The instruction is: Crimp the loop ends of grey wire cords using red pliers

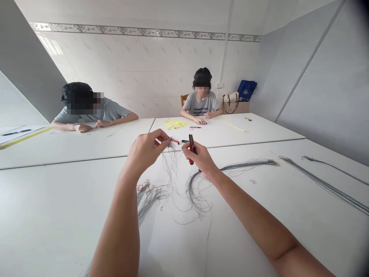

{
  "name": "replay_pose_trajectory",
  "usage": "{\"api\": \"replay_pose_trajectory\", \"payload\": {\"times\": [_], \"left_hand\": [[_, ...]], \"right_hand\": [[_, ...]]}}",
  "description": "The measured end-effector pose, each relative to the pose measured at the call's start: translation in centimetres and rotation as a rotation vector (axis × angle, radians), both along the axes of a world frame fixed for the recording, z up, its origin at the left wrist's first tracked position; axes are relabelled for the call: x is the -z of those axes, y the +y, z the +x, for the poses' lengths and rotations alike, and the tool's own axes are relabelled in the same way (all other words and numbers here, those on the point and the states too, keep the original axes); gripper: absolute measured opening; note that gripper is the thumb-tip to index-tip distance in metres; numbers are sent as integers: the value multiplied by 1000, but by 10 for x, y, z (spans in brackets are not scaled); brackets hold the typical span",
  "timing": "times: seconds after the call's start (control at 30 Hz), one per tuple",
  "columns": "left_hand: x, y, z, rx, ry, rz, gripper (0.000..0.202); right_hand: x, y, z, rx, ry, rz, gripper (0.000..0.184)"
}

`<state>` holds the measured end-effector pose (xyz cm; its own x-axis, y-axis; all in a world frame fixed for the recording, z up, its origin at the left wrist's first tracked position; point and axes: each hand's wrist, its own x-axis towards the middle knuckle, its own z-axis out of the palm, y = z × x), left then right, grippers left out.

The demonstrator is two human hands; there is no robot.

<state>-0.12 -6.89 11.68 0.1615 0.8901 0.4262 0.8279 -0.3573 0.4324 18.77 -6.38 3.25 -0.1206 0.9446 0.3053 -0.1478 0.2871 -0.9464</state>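
Note:
My left hand (147, 151) is raised over the table, thumb and fingertips pinched together. What it pinches is too small to make out; a fine dark strand seems to hang near the fingertips. My right hand (201, 159) is wrapped round a pair of pliers (192, 148) with red and black handles, its dark jaws pointing up. Below the hands, a loose tangle of thin wires (170, 159) trails down. Under my right wrist curves a bundle of thin grey wires (190, 188). Beside my left forearm lies another grey bundle (150, 200) with brownish ends.
More grey bundles (317, 181) lie at the right. Behind my left fingertips is a red-handled tool (174, 141). Across the white table (57, 204) sit a person (201, 102) and, at the left, another person (106, 111). Yellow strips (175, 124) lie near them.

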Motion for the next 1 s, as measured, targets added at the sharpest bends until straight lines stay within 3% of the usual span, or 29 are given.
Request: {"api": "replay_pose_trajectory", "payload": {"times": [0.23,0.4,0.63,0.87,1.0], "left_hand": [[1,3,-1,-64,45,-7,13],[3,6,-4,-82,54,-17,11],[10,15,-9,-100,94,-6,13],[20,25,-15,-130,145,-27,15],[30,34,-19,-129,164,-53,16]], "right_hand": [[1,5,4,-31,97,-25,25],[-9,4,11,-67,233,-39,28],[-52,-14,44,-27,372,87,32],[-105,-64,90,103,552,379,11],[-127,-94,126,301,601,454,53]]}}
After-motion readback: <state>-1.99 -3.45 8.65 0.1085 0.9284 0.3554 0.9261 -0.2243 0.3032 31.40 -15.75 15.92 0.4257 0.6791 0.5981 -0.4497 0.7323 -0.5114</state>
